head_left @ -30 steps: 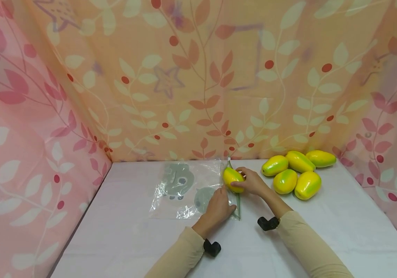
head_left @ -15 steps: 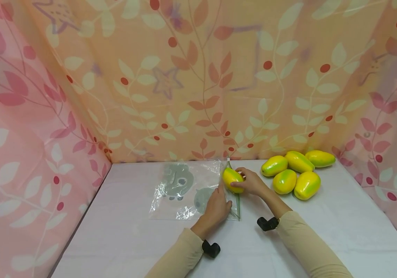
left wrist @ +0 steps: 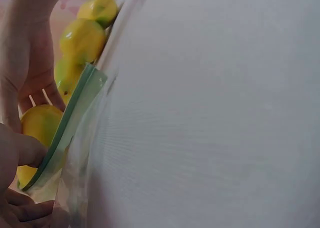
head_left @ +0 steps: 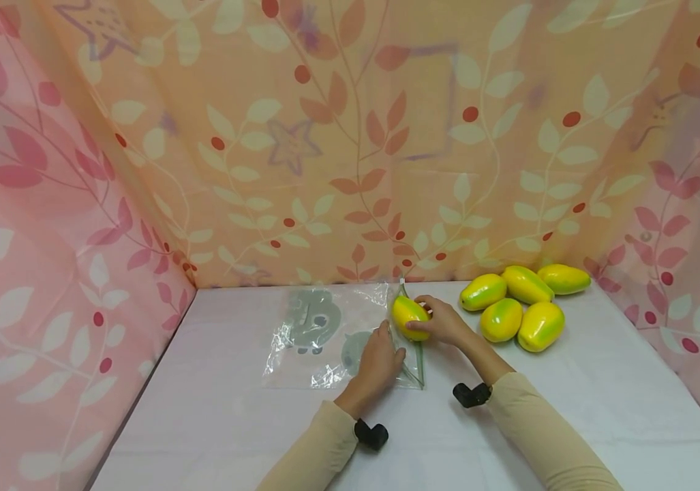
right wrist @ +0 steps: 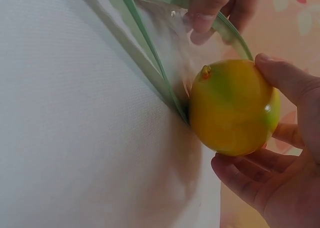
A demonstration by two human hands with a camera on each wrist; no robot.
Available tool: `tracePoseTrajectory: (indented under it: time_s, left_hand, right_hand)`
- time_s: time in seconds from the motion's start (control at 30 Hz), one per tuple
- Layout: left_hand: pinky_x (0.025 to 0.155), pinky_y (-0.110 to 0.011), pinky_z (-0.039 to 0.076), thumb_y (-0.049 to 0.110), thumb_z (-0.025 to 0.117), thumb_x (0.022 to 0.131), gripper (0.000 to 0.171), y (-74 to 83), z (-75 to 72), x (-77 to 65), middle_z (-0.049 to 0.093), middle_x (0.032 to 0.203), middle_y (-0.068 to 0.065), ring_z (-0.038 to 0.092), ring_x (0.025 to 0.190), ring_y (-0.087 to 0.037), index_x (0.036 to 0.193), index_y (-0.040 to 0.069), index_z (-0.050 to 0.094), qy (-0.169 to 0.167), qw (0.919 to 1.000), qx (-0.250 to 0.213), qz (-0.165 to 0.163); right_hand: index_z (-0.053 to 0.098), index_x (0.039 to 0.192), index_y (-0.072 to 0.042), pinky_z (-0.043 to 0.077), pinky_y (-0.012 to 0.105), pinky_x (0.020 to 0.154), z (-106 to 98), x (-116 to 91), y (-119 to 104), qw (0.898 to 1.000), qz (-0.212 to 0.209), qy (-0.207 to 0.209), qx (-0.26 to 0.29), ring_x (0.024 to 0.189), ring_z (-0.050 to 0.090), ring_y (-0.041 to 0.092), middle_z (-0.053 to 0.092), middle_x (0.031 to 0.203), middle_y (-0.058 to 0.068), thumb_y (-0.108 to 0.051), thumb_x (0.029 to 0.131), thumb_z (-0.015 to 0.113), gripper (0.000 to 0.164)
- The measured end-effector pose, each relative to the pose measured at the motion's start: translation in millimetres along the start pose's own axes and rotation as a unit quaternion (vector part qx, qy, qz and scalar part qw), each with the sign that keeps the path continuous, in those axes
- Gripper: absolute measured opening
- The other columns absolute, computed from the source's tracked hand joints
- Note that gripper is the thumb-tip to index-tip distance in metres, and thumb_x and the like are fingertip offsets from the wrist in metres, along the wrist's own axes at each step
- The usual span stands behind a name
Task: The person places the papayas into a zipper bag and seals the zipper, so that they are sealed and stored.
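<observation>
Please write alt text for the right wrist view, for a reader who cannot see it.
A right hand holds a glossy yellow-green mango-like fruit at the open mouth of a clear, green-edged plastic bag. At the top, the left hand grips the bag's edge, while a white tabletop fills the picture's left side.

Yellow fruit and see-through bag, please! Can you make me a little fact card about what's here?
Bag: clear, green-edged, grey cartoon pictures
Left grip: holding the bag's mouth open
Right grip: holding one yellow-green fruit at that mouth
Other fruits: five, on the white table, to the right
Backdrop: leafy cloth
</observation>
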State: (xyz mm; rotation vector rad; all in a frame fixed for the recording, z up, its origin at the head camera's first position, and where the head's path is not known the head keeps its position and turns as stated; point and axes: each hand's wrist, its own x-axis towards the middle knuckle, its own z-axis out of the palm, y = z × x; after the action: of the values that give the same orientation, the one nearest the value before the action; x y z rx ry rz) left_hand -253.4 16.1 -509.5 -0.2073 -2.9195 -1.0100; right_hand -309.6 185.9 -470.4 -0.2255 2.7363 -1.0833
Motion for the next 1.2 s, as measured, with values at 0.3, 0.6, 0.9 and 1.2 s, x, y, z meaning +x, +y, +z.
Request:
tracePoseTrajectory:
  time_s: [0.3, 0.6, 0.9, 1.2]
  left_hand:
    - [0.084, -0.041, 0.052, 0.019, 0.063, 0.089, 0.036, -4.4, -5.9, 4.6, 0.064, 0.101, -0.014, 0.063, 0.091, -0.028, 0.117, -0.003, 0.065, 0.030, 0.9994, -0.009, 0.017]
    - [0.060, -0.025, 0.040, 0.014, 0.064, 0.086, 0.013, -5.2, -6.9, 7.4, 0.058, 0.072, 0.001, 0.048, 0.066, -0.012, 0.092, 0.004, 0.069, 0.054, 0.9980, -0.025, 0.022]
    - [0.068, -0.025, 0.051, 0.012, 0.065, 0.088, 0.021, -1.5, -7.3, 6.9, 0.069, 0.084, -0.003, 0.059, 0.074, -0.012, 0.105, 0.002, 0.071, 0.050, 0.9966, -0.065, 0.008]
    - [0.068, -0.023, 0.051, 0.009, 0.063, 0.088, 0.020, 1.1, -9.3, 7.4, 0.069, 0.085, -0.004, 0.057, 0.073, -0.009, 0.104, 0.001, 0.071, 0.065, 0.9913, -0.112, 0.020]
  right_hand:
    - [0.044, 0.141, -0.009, 0.050, 0.048, 0.098, 1.6, -1.2, -1.1, 1.000, 0.008, 0.001, -0.005, 0.111, 0.055, 0.032, 0.055, 0.134, 0.019, -0.046, 0.083, 0.074, 0.075]
    - [0.045, 0.143, -0.006, 0.052, 0.047, 0.094, -2.6, -8.8, -2.3, 0.999, -0.010, 0.004, -0.032, 0.111, 0.056, 0.033, 0.056, 0.133, 0.020, -0.047, 0.085, 0.070, 0.075]
    - [0.047, 0.141, -0.005, 0.055, 0.041, 0.090, -5.1, -11.2, 1.8, 1.000, -0.010, -0.007, -0.008, 0.107, 0.059, 0.031, 0.057, 0.130, 0.021, -0.039, 0.084, 0.074, 0.072]
    - [0.051, 0.137, -0.006, 0.055, 0.041, 0.089, -3.6, -7.8, 8.3, 0.999, -0.002, 0.016, 0.031, 0.107, 0.059, 0.031, 0.058, 0.129, 0.020, -0.042, 0.084, 0.074, 0.069]
